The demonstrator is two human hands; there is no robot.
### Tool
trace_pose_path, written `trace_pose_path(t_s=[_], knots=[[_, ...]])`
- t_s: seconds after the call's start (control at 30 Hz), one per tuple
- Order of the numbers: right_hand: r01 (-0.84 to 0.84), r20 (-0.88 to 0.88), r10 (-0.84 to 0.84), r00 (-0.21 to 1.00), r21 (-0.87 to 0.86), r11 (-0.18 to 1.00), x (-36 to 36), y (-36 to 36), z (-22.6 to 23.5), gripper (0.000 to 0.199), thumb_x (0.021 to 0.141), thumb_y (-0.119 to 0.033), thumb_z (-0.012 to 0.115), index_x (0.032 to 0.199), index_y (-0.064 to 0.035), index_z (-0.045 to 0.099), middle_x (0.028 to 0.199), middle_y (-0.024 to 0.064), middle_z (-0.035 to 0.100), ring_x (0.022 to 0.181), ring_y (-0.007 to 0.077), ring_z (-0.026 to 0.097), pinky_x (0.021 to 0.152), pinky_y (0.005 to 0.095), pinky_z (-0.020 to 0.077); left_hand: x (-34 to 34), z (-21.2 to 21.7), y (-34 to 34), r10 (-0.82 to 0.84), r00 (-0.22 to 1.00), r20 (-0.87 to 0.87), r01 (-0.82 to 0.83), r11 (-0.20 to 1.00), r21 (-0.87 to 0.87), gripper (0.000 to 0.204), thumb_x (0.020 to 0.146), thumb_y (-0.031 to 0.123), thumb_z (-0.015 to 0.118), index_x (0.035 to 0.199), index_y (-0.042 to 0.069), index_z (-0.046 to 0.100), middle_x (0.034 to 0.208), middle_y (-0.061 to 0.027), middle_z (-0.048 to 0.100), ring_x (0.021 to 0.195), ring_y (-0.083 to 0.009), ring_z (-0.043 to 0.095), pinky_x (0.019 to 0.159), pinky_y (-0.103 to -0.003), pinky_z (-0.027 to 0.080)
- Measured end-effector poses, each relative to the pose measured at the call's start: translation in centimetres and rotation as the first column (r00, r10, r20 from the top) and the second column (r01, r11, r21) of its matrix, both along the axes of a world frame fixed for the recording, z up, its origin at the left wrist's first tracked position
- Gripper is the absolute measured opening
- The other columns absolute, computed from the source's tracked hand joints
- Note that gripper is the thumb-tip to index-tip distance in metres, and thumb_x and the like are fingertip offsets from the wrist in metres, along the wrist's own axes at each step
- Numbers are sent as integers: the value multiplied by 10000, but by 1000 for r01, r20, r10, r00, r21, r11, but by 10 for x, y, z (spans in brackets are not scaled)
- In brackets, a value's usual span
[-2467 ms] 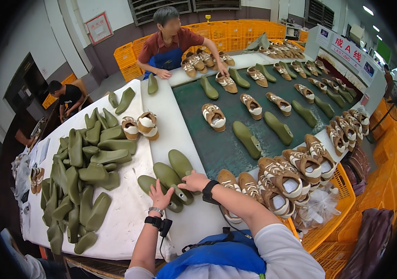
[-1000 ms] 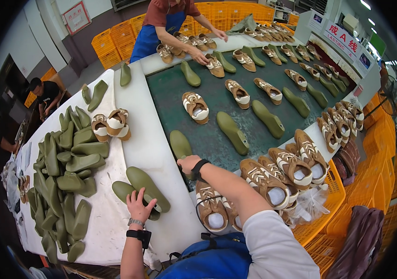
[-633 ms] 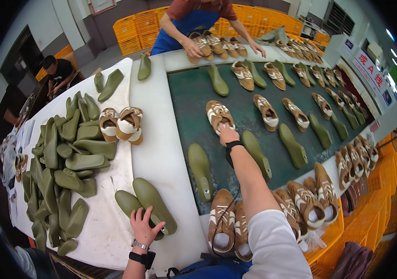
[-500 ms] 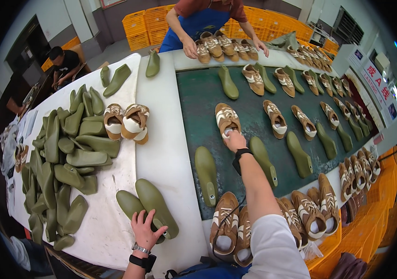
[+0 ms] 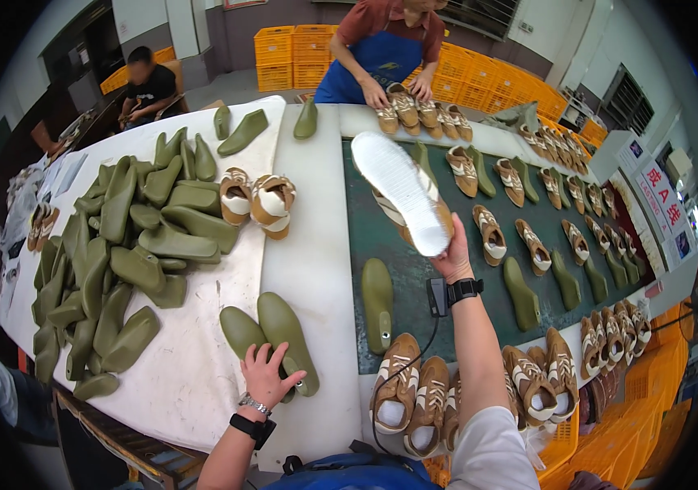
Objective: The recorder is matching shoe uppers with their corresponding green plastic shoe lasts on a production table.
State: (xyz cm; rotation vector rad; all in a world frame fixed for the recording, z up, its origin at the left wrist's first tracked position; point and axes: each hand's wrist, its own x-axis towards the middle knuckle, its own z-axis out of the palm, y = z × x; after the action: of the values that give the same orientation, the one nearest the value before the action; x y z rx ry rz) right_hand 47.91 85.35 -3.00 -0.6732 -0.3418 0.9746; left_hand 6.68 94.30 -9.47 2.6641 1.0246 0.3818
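My right hand (image 5: 453, 260) grips a brown sneaker (image 5: 402, 194) by one end, held above the green conveyor belt (image 5: 414, 306). Its white sole is turned up towards me, and only edges of the brown upper show. My left hand (image 5: 269, 376) lies with spread fingers on a pair of olive-green shoe lasts (image 5: 283, 327) at the near edge of the white table; it rests on them without closing round them. A single green last (image 5: 377, 298) lies on the belt left of my right forearm.
A heap of green lasts (image 5: 112, 253) covers the white table's left, beside brown sneakers (image 5: 271, 204). More sneakers and lasts stand in rows on the belt. Sneakers (image 5: 398, 384) line the near edge by orange crates (image 5: 622, 433). Opposite, a co-worker (image 5: 381, 61) handles sneakers.
My right hand has lifted the sneaker off the belt and turned its sole up. My left hand stays on the lasts. The co-worker's hands have come closer together on the sneakers.
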Motion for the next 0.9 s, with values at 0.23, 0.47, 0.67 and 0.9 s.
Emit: trace_pose_path(t_s=[0.23,0.47,0.67,0.9], knots=[[616,942,119,314,-297,730,-24,131,-33,354,784,-345,609,656,-16,571,549,35,551,486,162,538,470,303,416,2,-9,0,29,999,37,-30,999,22,631,608,564,665,1131,231,549,1124,-124,514,1090,-390,389,841,-579,304],[464,958,83,274,-207,862,-19,195,-54,660,734,-190,648,1304,-70,338,1226,197,448,1115,279,460,946,333,361,4,-2,-5,20,1000,2,-20,1000,18,619,617,535,676,1131,213,555,1106,-120,509,1084,-375,387,868,-488,313],[360,916,273,294,-371,856,-29,154,-50,544,753,-114,590,1267,-71,418,1163,159,521,1009,263,530,873,328,415,-5,-12,-6,18,1000,13,-18,1000,-2,631,612,585,650,1134,246,550,1131,-120,514,1106,-382,387,837,-577,316],[51,592,783,-193,-791,610,-87,-15,14,293,752,-166,586,1003,-17,612,883,124,649,832,250,614,753,329,474,5,-14,1,-13,1000,-1,13,999,38,621,642,498,684,1161,196,526,1136,-136,509,1099,-376,397,899,-489,345]])
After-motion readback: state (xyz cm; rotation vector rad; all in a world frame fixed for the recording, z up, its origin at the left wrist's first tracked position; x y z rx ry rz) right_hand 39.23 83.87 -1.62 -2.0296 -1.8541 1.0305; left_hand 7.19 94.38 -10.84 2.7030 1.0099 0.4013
